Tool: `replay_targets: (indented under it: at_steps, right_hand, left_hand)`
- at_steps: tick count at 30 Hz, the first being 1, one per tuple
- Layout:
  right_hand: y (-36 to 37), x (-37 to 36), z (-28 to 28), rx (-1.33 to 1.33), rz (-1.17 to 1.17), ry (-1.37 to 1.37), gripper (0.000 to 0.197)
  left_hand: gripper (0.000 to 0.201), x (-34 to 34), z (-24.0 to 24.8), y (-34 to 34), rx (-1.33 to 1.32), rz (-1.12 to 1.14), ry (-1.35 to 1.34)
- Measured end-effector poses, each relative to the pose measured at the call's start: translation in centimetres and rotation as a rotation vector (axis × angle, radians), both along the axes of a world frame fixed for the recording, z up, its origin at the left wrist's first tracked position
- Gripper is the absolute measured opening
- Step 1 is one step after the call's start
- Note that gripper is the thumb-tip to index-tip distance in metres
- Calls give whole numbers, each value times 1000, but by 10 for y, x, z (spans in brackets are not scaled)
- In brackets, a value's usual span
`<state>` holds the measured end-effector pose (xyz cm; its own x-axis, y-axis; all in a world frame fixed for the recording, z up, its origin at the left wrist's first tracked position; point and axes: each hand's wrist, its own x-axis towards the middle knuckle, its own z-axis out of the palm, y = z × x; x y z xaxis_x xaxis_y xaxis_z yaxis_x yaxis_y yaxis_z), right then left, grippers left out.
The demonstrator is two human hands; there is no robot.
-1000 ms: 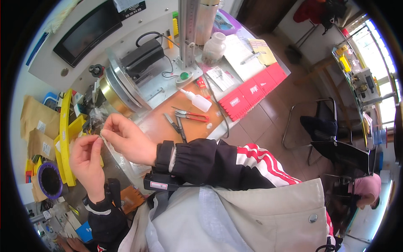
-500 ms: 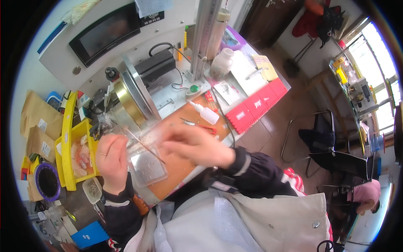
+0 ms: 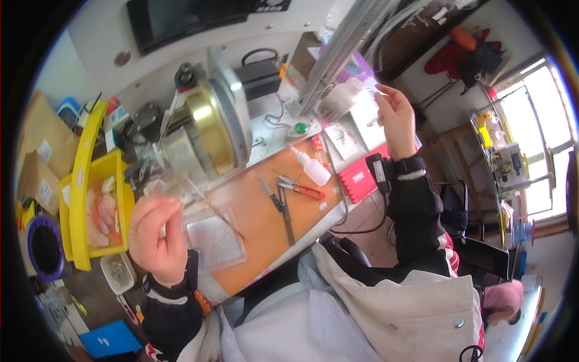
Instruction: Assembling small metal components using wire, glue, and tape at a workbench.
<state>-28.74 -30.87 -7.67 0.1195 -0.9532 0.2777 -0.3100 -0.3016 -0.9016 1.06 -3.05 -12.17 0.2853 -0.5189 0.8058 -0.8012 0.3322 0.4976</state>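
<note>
My left hand (image 3: 158,238) is closed in a pinch, its fingertips curled beside a shallow clear plastic box (image 3: 216,244) on the orange board. Whatever sits between those fingers is too small to make out. A thin brown stick (image 3: 212,208) slants across the box's edge. Raised at the right, my right hand (image 3: 398,123) has thumb and fingertips drawn together near a cloudy jar (image 3: 342,99); I cannot make out anything in them. Between the hands lie red-handled pliers (image 3: 301,188), a dark slim tool (image 3: 280,208) and a white squeeze bottle (image 3: 312,169).
A machine with a brass drum (image 3: 208,130) stands beyond the board, and a metal column (image 3: 347,48) rises right of it. A yellow bin (image 3: 128,208) and a small dish of bits (image 3: 119,273) are at left. Red boxes (image 3: 357,180) border the board's right side.
My right hand has moved from over the board, close to my left hand, out to the upper right. The dark slim tool is now uncovered. The view has shifted, and my left hand stays pinched.
</note>
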Motion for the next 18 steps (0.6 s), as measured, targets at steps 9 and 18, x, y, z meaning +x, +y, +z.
replay_targets:
  at_steps: [9, 18]
  right_hand:
    - [87, 20, -39, -214, 230, 743, 27]
    - [100, 20, -52, -287, 329, 843, 29]
  left_hand:
    - [19, -1, -10, 5, 43, -41, 86]
    - [22, -3, -13, 5, 14, 7, 136]
